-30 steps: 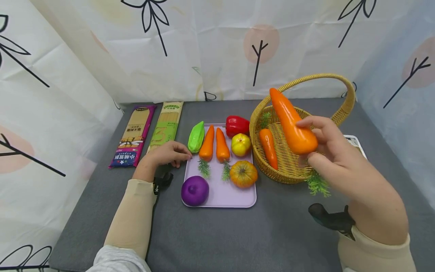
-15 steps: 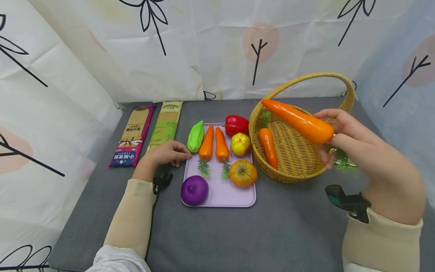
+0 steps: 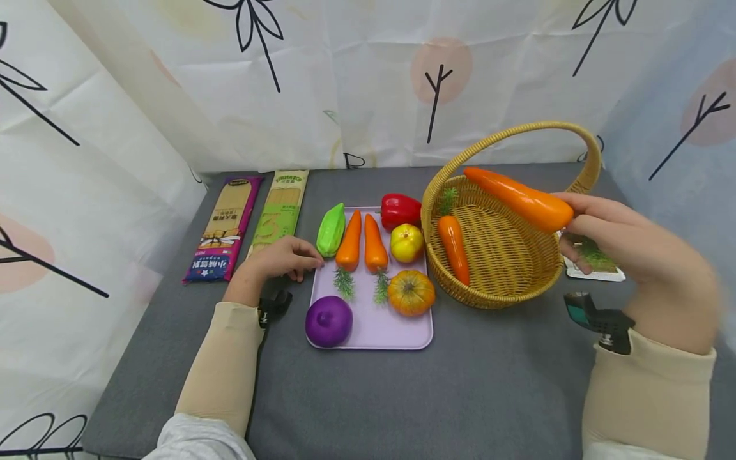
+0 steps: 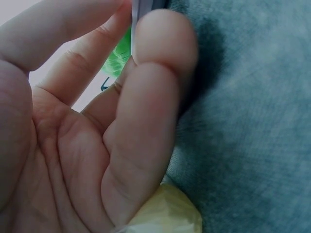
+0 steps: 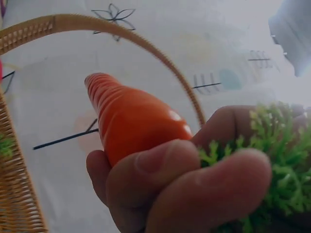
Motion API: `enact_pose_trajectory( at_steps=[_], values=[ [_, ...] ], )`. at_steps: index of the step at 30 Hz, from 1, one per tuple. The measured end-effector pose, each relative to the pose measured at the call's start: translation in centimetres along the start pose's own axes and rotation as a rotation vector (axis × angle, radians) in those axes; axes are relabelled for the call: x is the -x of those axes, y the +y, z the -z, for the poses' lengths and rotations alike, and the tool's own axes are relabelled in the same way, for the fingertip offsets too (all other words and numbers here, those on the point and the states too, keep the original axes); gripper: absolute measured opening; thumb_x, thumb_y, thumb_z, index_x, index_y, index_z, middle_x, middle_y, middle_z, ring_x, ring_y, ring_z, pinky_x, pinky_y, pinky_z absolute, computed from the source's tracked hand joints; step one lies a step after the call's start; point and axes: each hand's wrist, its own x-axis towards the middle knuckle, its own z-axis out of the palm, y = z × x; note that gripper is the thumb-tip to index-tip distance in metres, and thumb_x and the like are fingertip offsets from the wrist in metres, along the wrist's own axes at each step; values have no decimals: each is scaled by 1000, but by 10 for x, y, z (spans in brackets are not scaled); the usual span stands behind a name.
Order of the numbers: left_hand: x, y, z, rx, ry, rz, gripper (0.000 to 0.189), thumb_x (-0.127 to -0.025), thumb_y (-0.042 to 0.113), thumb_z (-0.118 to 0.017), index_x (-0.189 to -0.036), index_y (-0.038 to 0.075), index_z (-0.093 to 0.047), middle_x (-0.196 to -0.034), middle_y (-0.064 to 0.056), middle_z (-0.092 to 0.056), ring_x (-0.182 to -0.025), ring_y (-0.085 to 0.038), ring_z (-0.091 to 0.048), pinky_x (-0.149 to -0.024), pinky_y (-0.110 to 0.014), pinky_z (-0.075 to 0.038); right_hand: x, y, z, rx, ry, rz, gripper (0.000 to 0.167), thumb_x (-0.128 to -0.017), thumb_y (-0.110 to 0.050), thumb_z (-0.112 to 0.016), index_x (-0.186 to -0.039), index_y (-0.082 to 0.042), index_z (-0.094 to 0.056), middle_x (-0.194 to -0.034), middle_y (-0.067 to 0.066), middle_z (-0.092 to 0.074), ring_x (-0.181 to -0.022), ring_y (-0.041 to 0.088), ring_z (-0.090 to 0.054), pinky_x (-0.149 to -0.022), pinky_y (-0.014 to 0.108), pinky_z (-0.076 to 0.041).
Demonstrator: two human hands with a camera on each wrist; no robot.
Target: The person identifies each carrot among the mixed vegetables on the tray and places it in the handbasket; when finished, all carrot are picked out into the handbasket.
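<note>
My right hand (image 3: 623, 239) grips a large orange toy carrot (image 3: 517, 198) by its thick end. The carrot is held above the right part of the wicker basket (image 3: 500, 255), its tip pointing left. In the right wrist view, its green leaves (image 5: 279, 165) show behind the fingers. A smaller carrot (image 3: 453, 249) lies inside the basket along the left wall. My left hand (image 3: 284, 259) rests with bent fingers at the left edge of the lilac tray (image 3: 379, 332), holding nothing visible. Two carrots (image 3: 376, 246) and a green star-ended vegetable (image 3: 331, 231) lie near it on the tray.
The tray also bears a purple round vegetable (image 3: 329, 321), a small pumpkin (image 3: 411, 292) and a yellow vegetable (image 3: 407, 243). A red pepper (image 3: 400, 211) lies at its back right corner. Two noodle packs (image 3: 223, 230) lie left; a white-edged packet (image 3: 598, 262) lies right of the basket.
My right hand has moved right, turning the carrot from steeply tilted to nearly level. The carrot's tip has swung downward, and the packet on the right has come into fuller view. The left hand stays put.
</note>
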Motion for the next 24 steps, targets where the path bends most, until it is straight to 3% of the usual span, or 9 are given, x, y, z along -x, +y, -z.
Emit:
enact_pose_trajectory(
  at_steps=[4, 13, 17, 22, 24],
  values=[
    [-1, -2, 0, -1, 4, 7, 25, -97, 29, -72, -110, 9, -78, -91, -8, -68, -71, -25, -62, -71, -37, -55, -16, 7, -3, -18, -38, -53, 33, -113, -15, -29, -141, -5, -44, -75, 21, -51, -59, 36, -51, -69, 39, -49],
    [-2, -3, -1, -3, 7, -1, 24, -97, 30, -72, -109, 10, -78, -90, -8, -67, -71, -25, -62, -70, -37, -55, -47, 21, -21, 66, -64, -260, 51, -110, -19, -28, -157, 2, -25, -84, 15, -53, -68, 30, -56, -66, 42, -52],
    [-2, -3, 0, -9, 7, -5, 24, -97, 31, -72, -109, 10, -78, -90, -8, -67, -71, -25, -62, -71, -37, -55, -54, 25, -26, 104, -51, -295, 53, -107, -15, -28, -157, 4, -23, -88, 16, -55, -68, 30, -58, -65, 42, -51],
    [-1, -3, 0, -10, 1, -16, 24, -98, 31, -72, -108, 10, -78, -90, -8, -67, -71, -25, -62, -70, -37, -55, -62, 32, -31, 141, -61, -300, 53, -104, -12, -32, -154, 5, -26, -113, 26, -52, -71, 30, -59, -66, 42, -52],
    [-1, -2, 1, -9, -1, -19, 24, -98, 30, -72, -108, 10, -78, -90, -7, -67, -70, -24, -62, -70, -37, -55, -64, 35, -34, 187, -85, -275, 54, -105, -13, -36, -154, 7, -26, -123, 27, -49, -80, 30, -60, -71, 42, -53]
  ],
)
